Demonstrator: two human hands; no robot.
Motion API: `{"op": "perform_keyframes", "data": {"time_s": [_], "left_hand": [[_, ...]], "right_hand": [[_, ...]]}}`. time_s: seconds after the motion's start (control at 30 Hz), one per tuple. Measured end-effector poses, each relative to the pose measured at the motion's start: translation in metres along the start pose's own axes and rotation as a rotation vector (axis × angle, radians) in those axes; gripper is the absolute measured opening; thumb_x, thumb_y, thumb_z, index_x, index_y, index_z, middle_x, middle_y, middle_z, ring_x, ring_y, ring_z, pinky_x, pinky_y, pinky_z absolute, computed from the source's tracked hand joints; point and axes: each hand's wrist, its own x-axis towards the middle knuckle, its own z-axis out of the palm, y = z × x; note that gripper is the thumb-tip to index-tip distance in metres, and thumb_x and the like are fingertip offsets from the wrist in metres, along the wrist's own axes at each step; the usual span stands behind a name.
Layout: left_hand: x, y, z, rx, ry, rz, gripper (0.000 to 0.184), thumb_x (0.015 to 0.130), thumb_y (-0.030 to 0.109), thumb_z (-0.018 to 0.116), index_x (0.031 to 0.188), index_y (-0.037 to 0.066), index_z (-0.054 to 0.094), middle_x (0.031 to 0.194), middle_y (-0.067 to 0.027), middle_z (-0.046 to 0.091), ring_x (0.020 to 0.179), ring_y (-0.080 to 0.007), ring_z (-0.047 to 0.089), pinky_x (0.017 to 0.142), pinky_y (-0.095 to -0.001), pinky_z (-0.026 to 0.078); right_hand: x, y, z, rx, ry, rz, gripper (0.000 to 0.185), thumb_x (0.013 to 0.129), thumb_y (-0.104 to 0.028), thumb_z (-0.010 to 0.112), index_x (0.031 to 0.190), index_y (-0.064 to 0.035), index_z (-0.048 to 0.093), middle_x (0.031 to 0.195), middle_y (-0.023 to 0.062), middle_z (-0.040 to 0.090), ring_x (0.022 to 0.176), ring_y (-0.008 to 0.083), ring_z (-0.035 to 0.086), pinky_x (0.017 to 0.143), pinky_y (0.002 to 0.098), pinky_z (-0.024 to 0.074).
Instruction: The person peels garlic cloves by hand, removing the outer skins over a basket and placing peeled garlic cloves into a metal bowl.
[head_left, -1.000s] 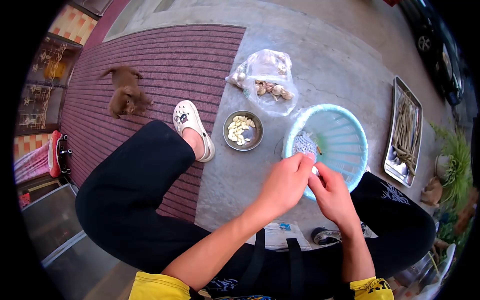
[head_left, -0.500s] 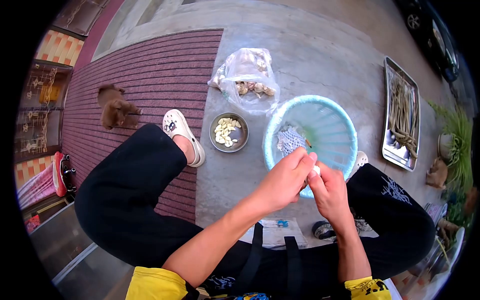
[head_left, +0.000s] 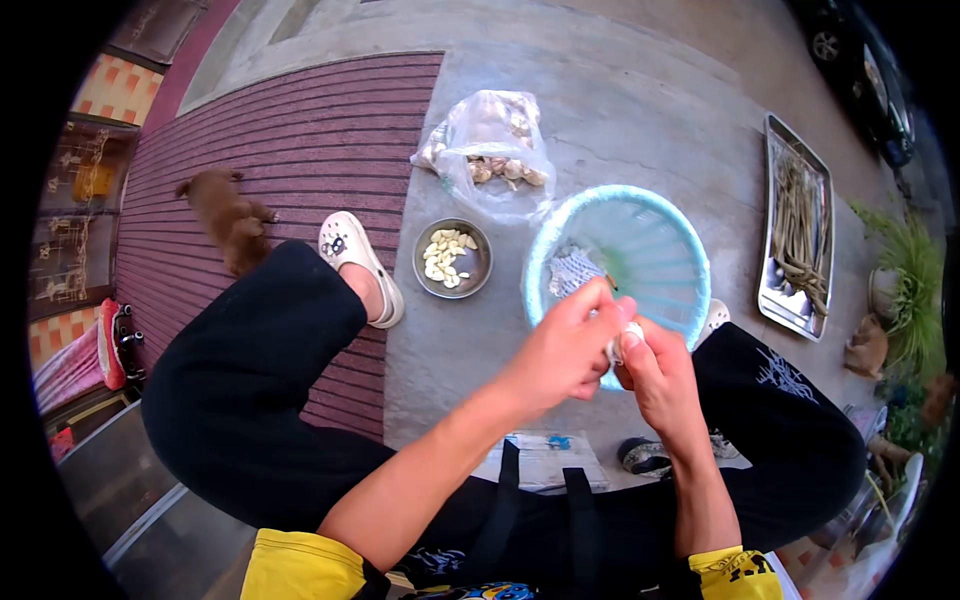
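Both hands meet over the near rim of a blue basket (head_left: pixel 690 230). My right hand (head_left: pixel 660 375) is closed on a small white garlic piece (head_left: pixel 630 340), pinched between thumb and fingers. My left hand (head_left: pixel 570 350) is closed against it, its fingertips touching the garlic; whether it grips part of it is hidden. Inside the basket lies a whitish net (head_left: pixel 573 272). Left of the basket, a metal bowl (head_left: pixel 482 264) contains several peeled cloves (head_left: pixel 447 255). Beyond the bowl, a clear plastic bag (head_left: pixel 490 125) lies open with garlic bulbs (head_left: pixel 508 170) at its mouth.
A brown puppy (head_left: pixel 228 215) is on the striped mat (head_left: pixel 330 120) at left, close to my knee. A metal tray (head_left: pixel 765 300) with dry stalks lies at right, near a small animal (head_left: pixel 866 347) and a potted plant (head_left: pixel 905 285). A dark car (head_left: pixel 860 80) stands at upper right.
The view has shifted, so the basket, bowl and bag appear further left. The puppy has moved towards my knee. My hands have turned slightly, and the white garlic piece shows more between them.
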Motion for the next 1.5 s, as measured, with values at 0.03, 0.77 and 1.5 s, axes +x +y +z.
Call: {"op": "perform_keyframes", "data": {"time_s": [0.03,0.77,1.5], "left_hand": [[-0.001,0.002,-0.001,-0.007,-0.014,-0.001,0.021,0.101,0.029,0.045,0.089,0.013,0.042,0.066,0.0038,0.040,0.049,-0.0027,0.030,0.040,-0.0194,0.023],[0.009,-0.004,-0.014,0.554,0.228,0.184,0.015,0.095,0.018,0.052,0.097,0.004,0.056,0.070,-0.0026,0.057,0.060,-0.0084,0.053,0.052,-0.0262,0.044],[0.010,-0.011,-0.018,0.320,0.265,-0.100,0.024,0.093,0.023,0.049,0.089,0.003,0.061,0.067,0.0008,0.053,0.059,-0.0086,0.045,0.054,-0.0252,0.036]], "right_hand": [[-0.002,-0.003,0.000,0.165,-0.026,0.098,0.027,0.096,-0.022,0.050,0.079,-0.0010,0.055,0.058,0.0010,0.048,0.054,0.0077,0.042,0.049,0.0260,0.0357],[0.021,0.011,0.010,-0.173,0.097,-0.190,0.013,0.091,-0.009,0.050,0.091,0.0008,0.059,0.074,0.0135,0.061,0.068,0.0290,0.059,0.065,0.0358,0.0454],[0.006,-0.002,0.022,-0.801,0.133,-0.254,0.049,0.074,-0.011,0.062,0.121,0.0036,0.053,0.096,0.0142,0.051,0.090,0.0302,0.050,0.073,0.0406,0.0412]]}}
